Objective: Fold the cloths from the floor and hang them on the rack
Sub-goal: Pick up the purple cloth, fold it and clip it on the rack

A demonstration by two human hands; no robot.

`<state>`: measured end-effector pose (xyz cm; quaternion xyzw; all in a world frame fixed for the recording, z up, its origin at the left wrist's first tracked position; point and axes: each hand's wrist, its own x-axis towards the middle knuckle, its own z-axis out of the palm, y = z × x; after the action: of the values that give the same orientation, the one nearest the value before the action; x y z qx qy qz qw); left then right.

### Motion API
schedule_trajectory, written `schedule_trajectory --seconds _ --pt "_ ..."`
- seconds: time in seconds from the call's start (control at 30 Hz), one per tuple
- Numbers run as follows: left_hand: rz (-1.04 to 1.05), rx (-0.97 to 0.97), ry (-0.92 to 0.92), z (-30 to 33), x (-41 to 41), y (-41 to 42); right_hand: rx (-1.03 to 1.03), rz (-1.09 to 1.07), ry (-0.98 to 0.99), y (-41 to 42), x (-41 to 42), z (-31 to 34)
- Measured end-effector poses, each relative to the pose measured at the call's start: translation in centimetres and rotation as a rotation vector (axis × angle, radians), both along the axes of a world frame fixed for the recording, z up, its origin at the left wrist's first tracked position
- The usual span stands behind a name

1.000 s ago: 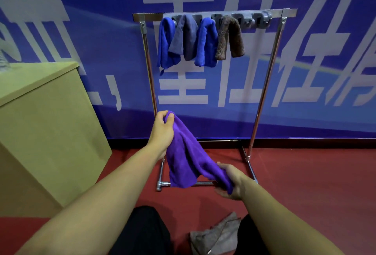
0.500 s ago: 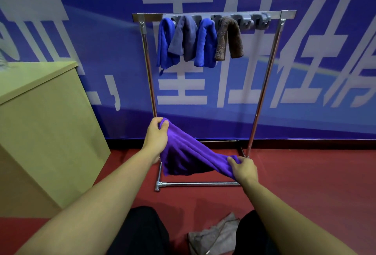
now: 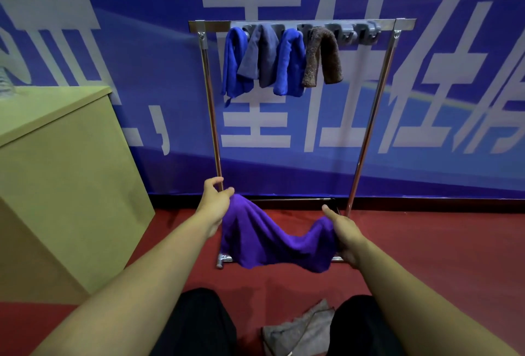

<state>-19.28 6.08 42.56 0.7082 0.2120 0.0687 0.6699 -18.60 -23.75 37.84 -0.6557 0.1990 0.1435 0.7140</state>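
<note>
Behind everything hangs a blue banner (image 3: 142, 43) printed with large white characters, and below it runs a red floor (image 3: 440, 242). Against the banner stands one metal rack (image 3: 211, 117) with two upright poles, a top bar and a foot bar on the floor. Four folded cloths are draped side by side over the left part of its top bar: a blue cloth (image 3: 234, 68) nearest the left pole, a grey-blue cloth (image 3: 262, 57) touching it, a second blue cloth (image 3: 289, 66), and a brown cloth (image 3: 322, 57) last. One purple cloth (image 3: 272, 239) is held in the air in front of the rack's foot bar, low above the floor, stretched between two hands and sagging in the middle. The left hand (image 3: 214, 199) pinches its upper left corner between thumb and fingers, close to the left pole; the right hand (image 3: 343, 233) grips the opposite edge, fingers curled under the fabric and thumb pointing up. One more cloth, a grey cloth (image 3: 298, 330), lies crumpled on the floor between the person's dark-clad legs (image 3: 199, 324). Compared with a second ago, the purple cloth no longer hangs bunched from the raised left hand with the right hand low beneath it: the right hand has travelled out to the right and up, the left hand has dropped, and the cloth is now spread wide between them. To the left stands one pale wooden cabinet (image 3: 56, 185).
</note>
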Motion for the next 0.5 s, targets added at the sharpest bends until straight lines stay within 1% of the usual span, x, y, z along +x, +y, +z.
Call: schedule_trajectory --seconds 0.07,0.13,0.17,0.27,0.37,0.43,0.5 --pt "-0.043 -0.063 0.016 -0.2 -0.3 0.4 0.016 0.056 -0.047 -0.3 -0.3 0.3" --pt "-0.124 -0.064 0.030 -0.2 -0.8 0.6 -0.013 0.144 -0.106 -0.7 -0.6 0.8" --pt "-0.168 -0.033 0.028 -0.3 -1.0 0.6 -0.039 0.186 -0.128 -0.8 -0.6 1.0" --pt "-0.249 0.145 0.016 -0.6 -1.3 1.1 -0.227 0.284 -0.250 -1.4 -0.4 0.8" --pt "-0.240 0.288 -0.010 -0.9 -1.3 1.7 -0.371 0.270 -0.366 -1.7 -0.3 1.5" --pt "-0.236 0.335 0.000 -0.8 -1.1 2.3 -0.419 0.256 -0.415 -2.1 -0.2 2.1" --pt "-0.270 0.427 0.019 -0.7 -1.0 2.9 -0.460 0.261 -0.435 -2.5 0.0 2.4"
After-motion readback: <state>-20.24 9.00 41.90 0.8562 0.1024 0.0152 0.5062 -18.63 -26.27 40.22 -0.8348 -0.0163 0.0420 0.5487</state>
